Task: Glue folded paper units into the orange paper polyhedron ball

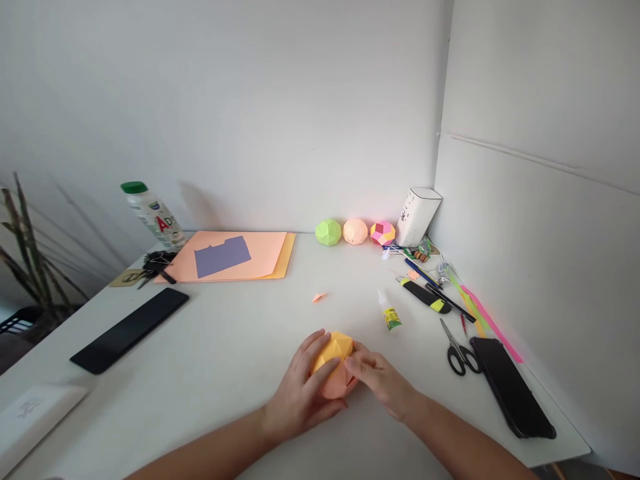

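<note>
Low over the front of the white table is a faceted paper ball (pixel 336 363), yellow-orange on top and salmon below. My left hand (pixel 303 390) wraps round its left side, fingers on top and thumb underneath. On the ball's right side, my right hand (pixel 377 377) pinches the paper at an edge with thumb and fingers; a dark gap shows there. A small folded salmon paper scrap (pixel 319 298) lies beyond the ball. To the right of that lies a small glue bottle (pixel 390 313) with a yellow-green label.
Green (pixel 328 232), peach (pixel 355 232) and multicoloured (pixel 383 233) paper balls line the wall beside a white box (pixel 419 217). A cutter knife (pixel 425 295), scissors (pixel 460 353) and a phone (pixel 513 387) lie right. Paper sheets (pixel 265 257), a bottle (pixel 157 217) and a black slab (pixel 131 329) lie left.
</note>
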Available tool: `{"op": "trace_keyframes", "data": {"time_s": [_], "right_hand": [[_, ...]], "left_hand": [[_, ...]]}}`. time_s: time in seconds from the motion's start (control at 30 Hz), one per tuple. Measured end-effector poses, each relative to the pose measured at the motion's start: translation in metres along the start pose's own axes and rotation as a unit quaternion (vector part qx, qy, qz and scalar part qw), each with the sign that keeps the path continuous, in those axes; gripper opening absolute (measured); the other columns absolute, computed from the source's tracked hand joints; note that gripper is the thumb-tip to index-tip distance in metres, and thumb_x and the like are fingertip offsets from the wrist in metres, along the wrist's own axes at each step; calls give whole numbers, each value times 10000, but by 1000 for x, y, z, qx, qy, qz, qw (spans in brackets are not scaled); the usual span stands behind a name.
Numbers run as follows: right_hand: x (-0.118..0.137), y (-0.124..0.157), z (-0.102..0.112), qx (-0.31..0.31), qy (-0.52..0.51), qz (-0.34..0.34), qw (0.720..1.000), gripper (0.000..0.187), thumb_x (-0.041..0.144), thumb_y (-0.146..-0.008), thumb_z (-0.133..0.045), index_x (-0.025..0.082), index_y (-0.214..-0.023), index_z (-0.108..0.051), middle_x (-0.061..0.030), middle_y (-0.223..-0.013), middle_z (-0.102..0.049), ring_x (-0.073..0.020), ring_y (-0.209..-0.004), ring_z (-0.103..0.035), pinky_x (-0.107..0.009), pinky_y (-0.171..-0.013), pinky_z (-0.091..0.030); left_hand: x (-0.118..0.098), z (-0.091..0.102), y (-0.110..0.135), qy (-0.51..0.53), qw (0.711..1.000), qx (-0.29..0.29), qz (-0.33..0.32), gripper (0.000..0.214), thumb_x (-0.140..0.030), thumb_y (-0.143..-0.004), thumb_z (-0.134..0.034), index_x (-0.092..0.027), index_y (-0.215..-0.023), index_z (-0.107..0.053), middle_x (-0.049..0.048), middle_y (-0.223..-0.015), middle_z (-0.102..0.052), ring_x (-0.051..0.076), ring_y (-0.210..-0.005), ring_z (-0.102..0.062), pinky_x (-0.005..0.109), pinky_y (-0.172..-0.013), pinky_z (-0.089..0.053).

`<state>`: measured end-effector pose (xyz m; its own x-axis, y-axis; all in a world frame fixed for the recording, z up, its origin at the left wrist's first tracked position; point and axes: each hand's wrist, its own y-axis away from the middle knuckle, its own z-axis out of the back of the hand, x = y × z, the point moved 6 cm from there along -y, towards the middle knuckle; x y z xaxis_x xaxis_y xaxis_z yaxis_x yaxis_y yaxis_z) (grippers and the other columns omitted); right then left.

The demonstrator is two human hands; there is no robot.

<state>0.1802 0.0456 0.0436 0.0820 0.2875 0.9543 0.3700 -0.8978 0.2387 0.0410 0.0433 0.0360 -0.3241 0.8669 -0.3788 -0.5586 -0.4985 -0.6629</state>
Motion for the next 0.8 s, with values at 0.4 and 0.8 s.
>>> {"op": "trace_keyframes", "data": {"time_s": [0.4,0.8], "right_hand": [[21,3,15,4,71,59,996,254,447,-863,-611,232,-946,-719,-75,-1271,-513,-232,-1161,-522,-364,-996,-419],[13,7,16,29,148,88,985,253,454,-882,-581,250,-991,-685,-85,-1332,-456,-237,-1273,-424,-392,-1002,-414]], "left_hand": [[22,-1,6,234,957,-29,166,533,-488,-901,-530,-288,-1354,-330,148,-1421,-246,330,-1343,-287,545,-1023,-410],[9,-7,11,234,940,18,247,738,-633,-838,-507,-233,-1392,-229,177,-1358,-322,344,-1228,-448,546,-970,-459]]}}
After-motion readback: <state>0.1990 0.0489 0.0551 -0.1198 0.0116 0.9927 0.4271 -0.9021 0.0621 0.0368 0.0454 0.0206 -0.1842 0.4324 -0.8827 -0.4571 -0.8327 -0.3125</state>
